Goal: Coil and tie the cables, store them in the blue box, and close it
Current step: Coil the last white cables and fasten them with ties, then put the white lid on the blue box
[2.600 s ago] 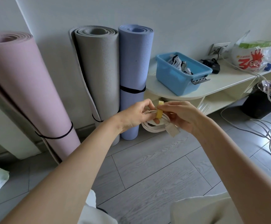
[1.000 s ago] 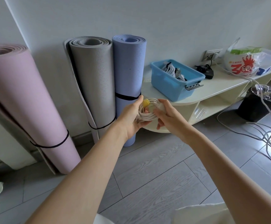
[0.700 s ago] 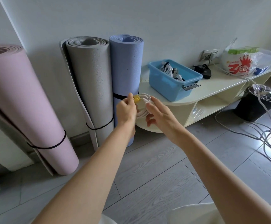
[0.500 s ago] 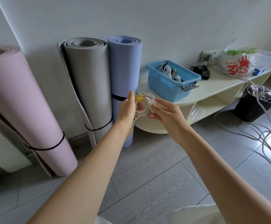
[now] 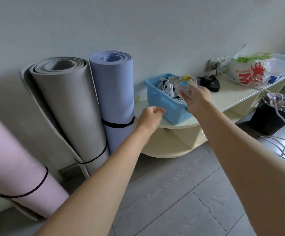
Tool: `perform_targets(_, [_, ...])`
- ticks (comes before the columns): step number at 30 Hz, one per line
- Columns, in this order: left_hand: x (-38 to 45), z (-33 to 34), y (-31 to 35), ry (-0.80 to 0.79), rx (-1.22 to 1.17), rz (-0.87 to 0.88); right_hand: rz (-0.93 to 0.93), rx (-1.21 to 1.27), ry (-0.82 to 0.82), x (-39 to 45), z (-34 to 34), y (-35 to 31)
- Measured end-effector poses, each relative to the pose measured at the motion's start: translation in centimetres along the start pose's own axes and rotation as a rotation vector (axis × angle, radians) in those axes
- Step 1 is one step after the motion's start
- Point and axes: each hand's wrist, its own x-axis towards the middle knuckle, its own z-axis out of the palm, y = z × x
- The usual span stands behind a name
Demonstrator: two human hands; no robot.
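The open blue box (image 5: 162,101) stands on the cream shelf unit (image 5: 226,97), with several coiled white cables (image 5: 165,86) inside. A white coiled cable with a yellow tie (image 5: 186,81) is blurred just above the box's far side. My right hand (image 5: 197,99) reaches over the box with its fingers stretched out, fingertips at that coil. My left hand (image 5: 149,118) hangs loosely curled in front of the box's near corner and holds nothing. No lid for the box is in sight.
Three rolled mats lean on the wall at left: pink (image 5: 14,160), grey (image 5: 66,106), blue (image 5: 114,92). On the shelf sit a black adapter (image 5: 210,82) and a plastic bag (image 5: 248,74). A black bin (image 5: 274,114) and loose grey cables (image 5: 284,147) lie at right.
My left hand let go of the coil and dropped back. The right hand carried the tied coil up and right, over the blue box, and its fingers have spread out.
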Motion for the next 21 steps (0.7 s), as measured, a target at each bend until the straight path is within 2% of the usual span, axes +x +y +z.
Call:
perform_targets(3, [1.7, 0.7, -0.4, -0.004, 0.018, -0.007, -0.010, -0.322, 0.002, 1.7, -0.2, 0.6])
perform_targets(7, [2.0, 2.7, -1.9, -0.024, 0.021, -0.034, -0.072, -0.469, -0.023, 1.4, -3.3, 1.3])
perform_targets(11, [0.1, 5.4, -1.8, -0.111, 0.019, -0.030, 0.034, -0.640, -0.195, -1.4, -8.3, 1.1])
perform_targets(13, [-1.5, 7.2, -1.5, -0.165, 0.010, -0.035, 0.111, -0.780, -0.268, -3.2, -11.1, 1.4])
perform_targets(16, [-4.3, 11.2, -2.1, -0.305, 0.036, -0.060, 0.176, -0.904, -0.274, -5.3, -16.4, 2.2])
perform_targets(21, [-7.3, 18.2, -5.2, -0.543, 0.271, -0.078, 0.301, -1.112, -0.258, -6.5, -25.2, 5.5])
